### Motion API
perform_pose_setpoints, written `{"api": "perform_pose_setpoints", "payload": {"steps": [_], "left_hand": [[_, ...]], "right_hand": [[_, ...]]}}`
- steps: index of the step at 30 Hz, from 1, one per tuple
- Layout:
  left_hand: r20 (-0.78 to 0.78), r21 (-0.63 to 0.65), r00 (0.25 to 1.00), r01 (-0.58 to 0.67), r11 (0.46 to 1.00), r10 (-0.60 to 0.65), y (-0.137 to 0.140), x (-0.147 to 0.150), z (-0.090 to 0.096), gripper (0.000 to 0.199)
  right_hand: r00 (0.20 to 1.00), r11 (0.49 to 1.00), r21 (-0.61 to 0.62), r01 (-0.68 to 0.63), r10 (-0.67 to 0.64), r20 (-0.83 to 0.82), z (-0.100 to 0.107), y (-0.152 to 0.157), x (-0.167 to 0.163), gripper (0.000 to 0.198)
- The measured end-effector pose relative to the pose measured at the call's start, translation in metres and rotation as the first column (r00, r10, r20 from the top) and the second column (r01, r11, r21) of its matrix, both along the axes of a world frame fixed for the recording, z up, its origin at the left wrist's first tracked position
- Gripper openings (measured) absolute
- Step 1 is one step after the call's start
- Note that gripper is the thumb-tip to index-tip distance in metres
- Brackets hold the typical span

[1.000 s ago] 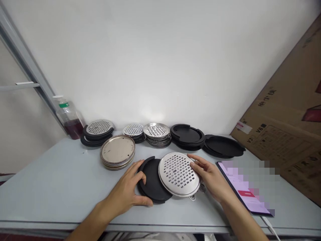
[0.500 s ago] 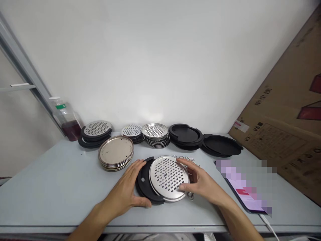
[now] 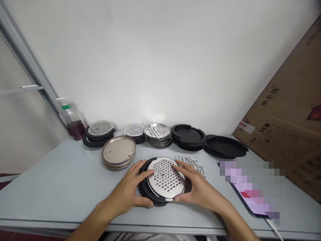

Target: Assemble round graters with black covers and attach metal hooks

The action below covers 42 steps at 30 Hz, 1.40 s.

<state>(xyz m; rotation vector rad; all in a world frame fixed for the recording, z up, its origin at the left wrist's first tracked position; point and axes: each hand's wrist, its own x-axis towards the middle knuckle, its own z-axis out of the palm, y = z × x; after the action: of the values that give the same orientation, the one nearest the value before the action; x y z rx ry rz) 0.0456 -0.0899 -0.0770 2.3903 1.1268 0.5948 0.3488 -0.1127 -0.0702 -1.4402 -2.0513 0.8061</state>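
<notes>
A round perforated metal grater disc point(image 3: 167, 182) lies over a black plastic holder point(image 3: 145, 191) with a raised rim, near the table's front edge. My left hand point(image 3: 131, 187) is wrapped round the holder's left side, thumb at the near edge, index finger reaching onto the disc. On the opposite side my right hand point(image 3: 197, 187) grips the disc, its fingers on the upper right and thumb at the near rim. The disc covers most of the holder's inside. Partly behind my right hand lie several small metal wire clips point(image 3: 192, 161).
Behind my hands stand a stack of plain metal discs point(image 3: 119, 150), grater disc stacks point(image 3: 157, 131) and black holders point(image 3: 189, 135). A bottle of dark red liquid point(image 3: 75, 129) is at the back left. A phone point(image 3: 247, 197) with a cable and a cardboard box point(image 3: 283, 134) are on the right.
The disc has slid left, further into the holder, covering the holder's hole. My right hand has moved left with it. My left index finger has come onto the disc.
</notes>
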Motion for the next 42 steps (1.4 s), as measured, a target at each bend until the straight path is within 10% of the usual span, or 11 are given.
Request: {"api": "perform_pose_setpoints", "payload": {"steps": [42], "left_hand": [[0.008, -0.008, 1.0, -0.001, 1.0, 0.001, 0.001, -0.001, -0.007, 0.116]], "right_hand": [[0.995, 0.991, 0.095, -0.09, 0.085, 0.058, -0.003, -0.003, -0.002, 0.085]]}}
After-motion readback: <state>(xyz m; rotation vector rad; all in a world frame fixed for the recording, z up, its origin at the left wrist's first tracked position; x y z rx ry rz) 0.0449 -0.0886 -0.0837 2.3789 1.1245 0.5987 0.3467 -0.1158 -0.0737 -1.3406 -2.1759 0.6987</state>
